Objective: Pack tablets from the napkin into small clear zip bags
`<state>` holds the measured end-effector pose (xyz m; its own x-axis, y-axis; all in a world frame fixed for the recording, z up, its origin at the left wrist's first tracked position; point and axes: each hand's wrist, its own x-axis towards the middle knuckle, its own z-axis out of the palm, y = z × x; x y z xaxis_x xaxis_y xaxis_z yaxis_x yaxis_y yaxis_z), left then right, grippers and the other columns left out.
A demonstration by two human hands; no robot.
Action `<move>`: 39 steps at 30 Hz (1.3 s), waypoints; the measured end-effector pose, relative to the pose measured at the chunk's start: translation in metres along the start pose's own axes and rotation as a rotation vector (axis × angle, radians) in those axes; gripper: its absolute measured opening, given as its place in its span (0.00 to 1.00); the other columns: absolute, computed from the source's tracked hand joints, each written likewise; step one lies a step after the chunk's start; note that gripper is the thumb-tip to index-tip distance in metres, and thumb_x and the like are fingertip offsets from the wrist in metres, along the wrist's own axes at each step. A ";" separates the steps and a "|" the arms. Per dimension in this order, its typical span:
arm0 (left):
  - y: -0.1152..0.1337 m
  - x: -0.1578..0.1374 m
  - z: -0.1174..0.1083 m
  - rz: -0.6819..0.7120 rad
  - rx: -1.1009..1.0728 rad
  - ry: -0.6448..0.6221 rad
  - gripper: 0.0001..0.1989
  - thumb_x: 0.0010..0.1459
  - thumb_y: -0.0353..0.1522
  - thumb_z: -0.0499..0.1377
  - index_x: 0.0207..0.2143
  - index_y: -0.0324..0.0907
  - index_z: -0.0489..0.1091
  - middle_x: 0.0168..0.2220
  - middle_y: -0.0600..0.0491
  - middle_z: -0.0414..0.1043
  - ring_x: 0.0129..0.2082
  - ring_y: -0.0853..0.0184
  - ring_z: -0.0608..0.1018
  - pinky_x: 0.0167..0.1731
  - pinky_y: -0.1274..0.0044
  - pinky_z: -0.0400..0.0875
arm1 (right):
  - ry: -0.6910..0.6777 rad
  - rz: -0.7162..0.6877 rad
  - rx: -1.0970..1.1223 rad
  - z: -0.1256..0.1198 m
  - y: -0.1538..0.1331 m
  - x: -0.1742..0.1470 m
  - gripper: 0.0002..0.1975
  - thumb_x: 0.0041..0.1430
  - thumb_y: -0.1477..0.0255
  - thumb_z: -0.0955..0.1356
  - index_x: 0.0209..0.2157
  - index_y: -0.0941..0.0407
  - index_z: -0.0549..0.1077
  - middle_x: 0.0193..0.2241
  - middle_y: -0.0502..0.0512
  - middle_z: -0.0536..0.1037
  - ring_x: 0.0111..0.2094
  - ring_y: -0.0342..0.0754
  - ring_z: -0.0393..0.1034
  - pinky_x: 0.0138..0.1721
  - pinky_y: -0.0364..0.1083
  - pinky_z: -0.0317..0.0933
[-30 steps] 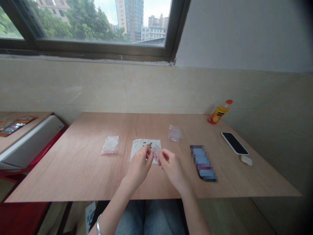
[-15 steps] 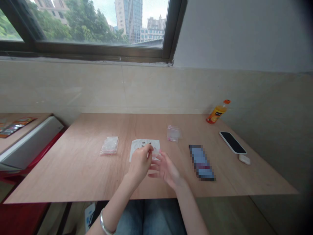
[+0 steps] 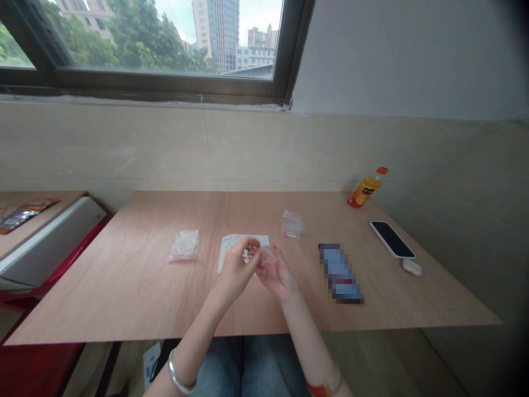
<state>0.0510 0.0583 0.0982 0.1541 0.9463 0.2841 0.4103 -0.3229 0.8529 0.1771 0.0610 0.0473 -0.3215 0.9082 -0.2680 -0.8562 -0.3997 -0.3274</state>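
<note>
Over the white paper sheet [image 3: 225,251], my left hand [image 3: 235,270] curls its thumb and forefinger into a ring, with the tips meeting at the edge of a small clear plastic bag [image 3: 268,254]. My right hand [image 3: 279,278] is turned palm up and grips the bag from the other side, fingers partly hidden beneath it. Small dark and reddish bits [image 3: 249,253] show through the ring of my left fingers; I cannot tell what they are. My hands touch or nearly touch each other.
A stack of clear bags [image 3: 184,245] lies to the left on the wooden table [image 3: 124,298]. More small bags [image 3: 292,225] lie behind my right hand. Rightward are a pixelated phone [image 3: 341,274], a white-edged phone [image 3: 392,239], a white case [image 3: 411,267] and an orange drink bottle [image 3: 366,189].
My right hand has turned palm up and closed in on the left, its fingers gathering under the bag. My left hand has rolled slightly, opening a ring between thumb and forefinger.
</note>
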 end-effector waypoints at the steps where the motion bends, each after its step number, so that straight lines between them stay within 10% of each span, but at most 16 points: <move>1: -0.005 0.001 0.000 -0.014 0.003 0.007 0.07 0.55 0.29 0.55 0.38 0.42 0.70 0.37 0.51 0.77 0.38 0.65 0.78 0.38 0.75 0.72 | 0.034 -0.027 -0.040 -0.004 -0.002 0.006 0.07 0.57 0.68 0.70 0.33 0.58 0.73 0.30 0.53 0.78 0.27 0.42 0.71 0.22 0.38 0.63; 11: -0.106 -0.006 0.048 -0.136 0.566 -0.103 0.42 0.52 0.42 0.59 0.63 0.27 0.50 0.65 0.30 0.47 0.67 0.48 0.50 0.63 0.57 0.49 | 0.397 -0.490 -0.685 -0.053 0.006 0.073 0.16 0.38 0.67 0.76 0.25 0.56 0.68 0.19 0.46 0.70 0.20 0.42 0.64 0.21 0.41 0.58; 16: -0.127 -0.011 0.063 -0.084 0.656 -0.034 0.47 0.52 0.44 0.58 0.65 0.26 0.43 0.66 0.29 0.44 0.67 0.47 0.48 0.62 0.57 0.49 | 0.637 -0.778 -1.123 -0.063 0.017 0.090 0.26 0.35 0.65 0.75 0.38 0.56 0.66 0.31 0.52 0.74 0.34 0.50 0.71 0.38 0.48 0.66; 22: -0.137 -0.013 0.067 -0.104 0.684 -0.053 0.47 0.51 0.42 0.58 0.65 0.26 0.42 0.66 0.30 0.45 0.67 0.48 0.48 0.63 0.59 0.49 | 0.576 -0.895 -1.465 -0.076 0.029 0.097 0.25 0.42 0.66 0.71 0.44 0.57 0.65 0.41 0.59 0.72 0.45 0.55 0.67 0.49 0.53 0.61; 39: -0.128 -0.014 0.061 -0.136 0.521 -0.058 0.47 0.52 0.46 0.59 0.65 0.28 0.44 0.66 0.29 0.44 0.67 0.46 0.47 0.62 0.54 0.47 | 0.510 -0.819 -1.131 -0.055 0.013 0.079 0.21 0.42 0.67 0.73 0.40 0.55 0.70 0.36 0.54 0.73 0.40 0.50 0.69 0.47 0.50 0.62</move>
<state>0.0508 0.0859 -0.0414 0.1117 0.9824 0.1496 0.8189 -0.1763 0.5462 0.1625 0.1208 -0.0277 0.4602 0.8780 0.1316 0.1127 0.0893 -0.9896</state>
